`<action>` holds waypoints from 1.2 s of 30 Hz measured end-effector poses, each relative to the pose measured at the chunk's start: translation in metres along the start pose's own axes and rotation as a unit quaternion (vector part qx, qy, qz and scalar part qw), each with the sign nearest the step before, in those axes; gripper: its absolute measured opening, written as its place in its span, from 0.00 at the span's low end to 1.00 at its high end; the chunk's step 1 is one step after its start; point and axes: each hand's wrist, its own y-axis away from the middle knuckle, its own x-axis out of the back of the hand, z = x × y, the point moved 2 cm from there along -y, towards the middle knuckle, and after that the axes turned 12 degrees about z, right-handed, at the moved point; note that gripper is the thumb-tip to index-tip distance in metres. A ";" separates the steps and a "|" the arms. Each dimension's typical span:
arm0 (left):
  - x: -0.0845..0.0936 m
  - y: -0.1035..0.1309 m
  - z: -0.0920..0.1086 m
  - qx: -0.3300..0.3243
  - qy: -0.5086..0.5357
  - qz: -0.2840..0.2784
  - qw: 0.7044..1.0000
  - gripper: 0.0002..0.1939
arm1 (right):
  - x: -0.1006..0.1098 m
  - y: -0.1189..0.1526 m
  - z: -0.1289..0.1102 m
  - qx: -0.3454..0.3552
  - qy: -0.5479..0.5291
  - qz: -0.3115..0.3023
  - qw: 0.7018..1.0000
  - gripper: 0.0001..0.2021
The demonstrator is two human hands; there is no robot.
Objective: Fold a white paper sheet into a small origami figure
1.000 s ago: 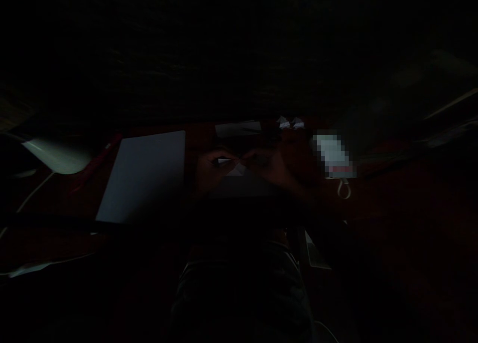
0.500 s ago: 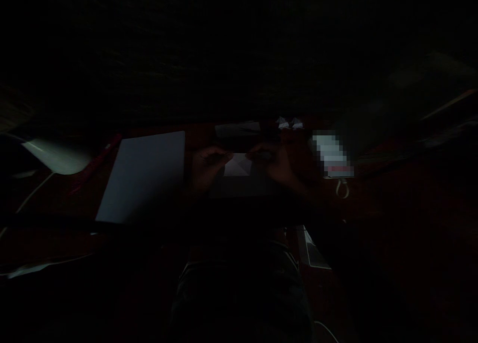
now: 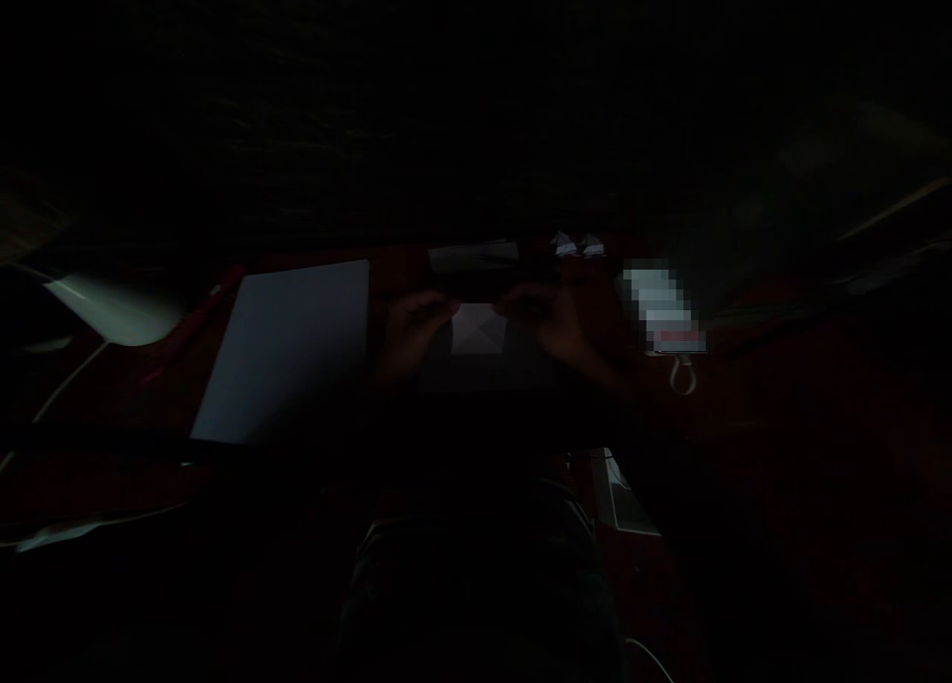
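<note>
In the dim head view, a small square of white paper (image 3: 477, 332) with diagonal crease lines is held up between my hands. My left hand (image 3: 414, 328) pinches its upper left corner between thumb and finger. At the upper right corner, my right hand (image 3: 554, 326) is closed on the same paper, its fingertips dark and hard to make out. Beneath the hands lies a larger dark grey sheet (image 3: 446, 374) on the table. Two small folded paper pieces (image 3: 578, 246) stand beyond my right hand.
A stack or sheet of white paper (image 3: 290, 351) lies left of my hands, with a long red object (image 3: 194, 324) beside it. A pale lamp-like shape (image 3: 123, 311) is farther left. On the right is a pixelated phone-like object (image 3: 660, 304) with a loop (image 3: 682, 376). A light flat strip (image 3: 474, 257) lies at the back.
The small paper has shifted slightly right and now sits squarer to me. Both hands keep hold of its upper corners.
</note>
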 end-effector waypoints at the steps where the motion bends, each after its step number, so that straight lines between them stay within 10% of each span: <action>1: 0.001 -0.001 -0.002 0.005 -0.004 0.002 1.000 0.16 | 0.000 0.000 0.001 -0.002 0.001 0.000 1.000 0.08; 36: -0.005 -0.008 -0.017 0.006 0.055 -0.059 0.997 0.24 | -0.002 -0.002 0.027 -0.195 -0.144 -0.068 0.968 0.32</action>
